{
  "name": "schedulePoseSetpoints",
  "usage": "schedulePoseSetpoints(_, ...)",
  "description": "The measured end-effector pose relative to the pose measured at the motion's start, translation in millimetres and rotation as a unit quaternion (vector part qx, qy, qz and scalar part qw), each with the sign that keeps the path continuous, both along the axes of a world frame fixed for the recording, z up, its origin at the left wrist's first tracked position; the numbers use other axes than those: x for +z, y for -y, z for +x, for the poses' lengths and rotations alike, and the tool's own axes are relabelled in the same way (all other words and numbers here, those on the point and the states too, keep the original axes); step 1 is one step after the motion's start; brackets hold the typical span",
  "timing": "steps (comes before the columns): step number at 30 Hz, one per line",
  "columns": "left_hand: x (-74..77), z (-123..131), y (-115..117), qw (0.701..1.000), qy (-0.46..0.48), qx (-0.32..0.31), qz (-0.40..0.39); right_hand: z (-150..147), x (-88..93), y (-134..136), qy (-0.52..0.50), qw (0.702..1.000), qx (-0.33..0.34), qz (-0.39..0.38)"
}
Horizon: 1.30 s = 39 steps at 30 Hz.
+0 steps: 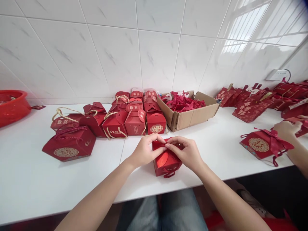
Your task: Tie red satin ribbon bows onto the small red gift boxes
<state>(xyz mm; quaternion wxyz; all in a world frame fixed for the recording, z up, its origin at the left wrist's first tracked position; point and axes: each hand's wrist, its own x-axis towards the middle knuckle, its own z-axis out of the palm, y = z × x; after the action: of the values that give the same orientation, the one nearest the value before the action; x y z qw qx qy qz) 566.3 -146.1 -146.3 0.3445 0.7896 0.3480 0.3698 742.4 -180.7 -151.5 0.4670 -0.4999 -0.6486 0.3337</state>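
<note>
A small red gift box [166,165] stands on the white table near its front edge, with a red cord hanging at its front. My left hand [148,150] pinches red material at the top of this box, thumb and forefinger pressed together. From the right, my right hand [186,150] pinches at the same spot, its fingertips touching those of the left. What exactly lies between the fingertips is mostly hidden; it looks like red ribbon.
Behind are red boxes [135,123] with rope handles and a cardboard box [194,117] of red ribbons. One box [69,146] sits left, a ribboned box [262,144] right. A red basin [14,107] is far left. Another person's hand [287,130] holds a red box at right.
</note>
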Motion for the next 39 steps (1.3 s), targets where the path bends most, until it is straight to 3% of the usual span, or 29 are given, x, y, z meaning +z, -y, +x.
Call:
schedulePoseSetpoints(4,-2.7,-1,1,1.0,0.013,0.015,0.006,1,4.5,2,0.052,0.999,-0.006,0.007)
schedulePoseSetpoints(14,-3.9,-4,5,0.998,-0.01,0.026,0.055,1,-0.5,6,0.193,0.964,-0.027,0.182)
schedulePoseSetpoints(23,4.3,-3,6,0.998,-0.037,-0.006,0.052,8,11.5,-4,0.101,0.994,0.04,-0.011)
schedulePoseSetpoints(28,1.7,-2,7,0.998,-0.036,0.014,0.05,11,18.2,-2,0.14,0.986,0.092,-0.003)
schedulePoseSetpoints(32,-0.3,-1,7,0.999,-0.025,0.014,0.035,8,19.2,1,0.173,0.984,0.032,0.026)
schedulePoseSetpoints(35,-0.2,-1,7,0.998,-0.038,0.021,0.04,8,21.0,0,0.174,0.984,0.022,-0.032)
schedulePoseSetpoints(39,-1.4,0,6,0.996,-0.059,0.02,0.062,8,24.6,-2,0.117,0.981,0.088,-0.129)
